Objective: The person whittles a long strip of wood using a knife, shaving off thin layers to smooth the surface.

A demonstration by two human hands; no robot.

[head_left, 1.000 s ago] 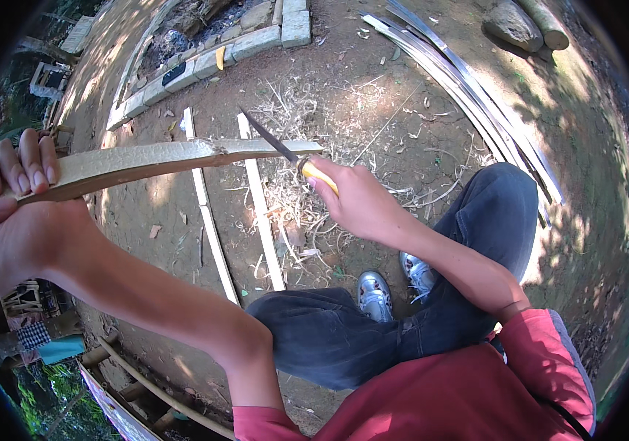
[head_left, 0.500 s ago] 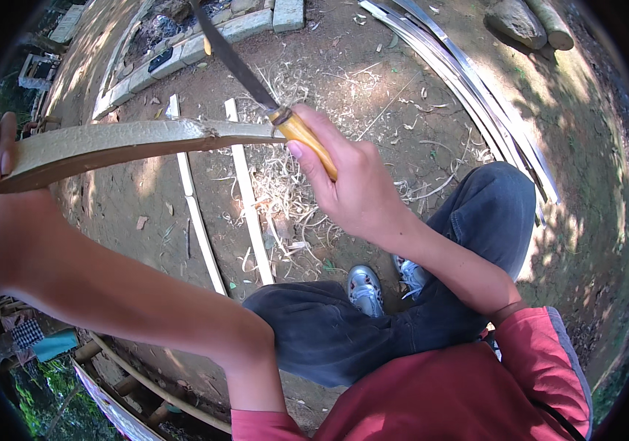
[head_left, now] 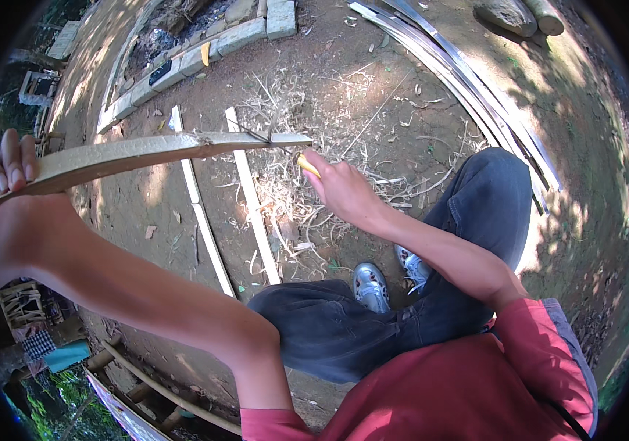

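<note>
Above dirt ground (head_left: 160, 264), the right hand (head_left: 348, 193) partly hides the knife (head_left: 308, 165).

"What was that pale strip (head_left: 130, 152) like?"

"Long, nearly level, thinner toward its right end, with 1 rough knot partway along."

"And the knife (head_left: 307, 165)?"

"Its yellow handle sat just below that thinner end; the dark blade slanted leftward across the strip. I couldn't see whether it bit in."

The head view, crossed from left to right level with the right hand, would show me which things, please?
Left hand → left pale ground strip → right pale ground strip → yellow knife handle → right hand → raised knee → bundle of long strips.
</note>
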